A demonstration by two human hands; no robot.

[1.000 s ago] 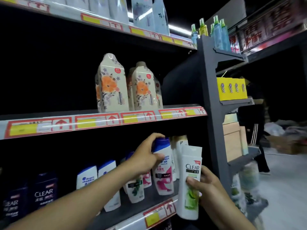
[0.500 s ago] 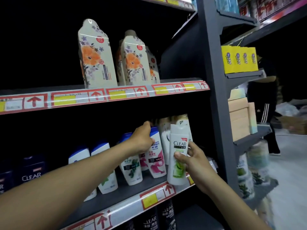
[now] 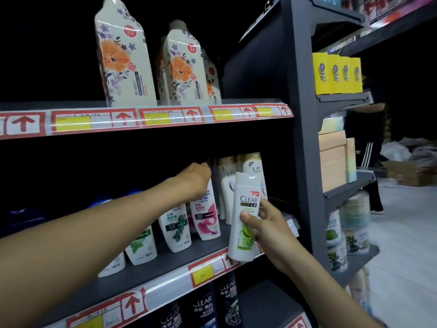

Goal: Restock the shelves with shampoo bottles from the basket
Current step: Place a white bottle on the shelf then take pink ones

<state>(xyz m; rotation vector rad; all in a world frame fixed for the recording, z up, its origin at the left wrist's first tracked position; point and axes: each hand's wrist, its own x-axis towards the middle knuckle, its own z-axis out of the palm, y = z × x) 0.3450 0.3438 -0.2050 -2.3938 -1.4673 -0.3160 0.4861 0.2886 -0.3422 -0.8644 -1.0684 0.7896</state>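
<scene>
Placing step: right hand [image 3: 267,229] grips white CLEAR bottle [image 3: 244,218] upright, just in front of shelf edge [image 3: 165,280]. Left hand [image 3: 197,179] reaches over pink-label bottle [image 3: 205,215]; its grip is hidden. Best slide the bottle in upright, into a gap, without knocking neighbours.

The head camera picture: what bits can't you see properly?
- Left hand, head view: its fingers reach into the dark behind the white bottle with the pink label, so its grip is hidden.
- Price writing on the yellow shelf tags: too blurred to read.
- Black CLEAR bottles below: cut off by the bottom edge.
- White CLEAR bottle with a green label in the right hand: its back is hidden.
</scene>
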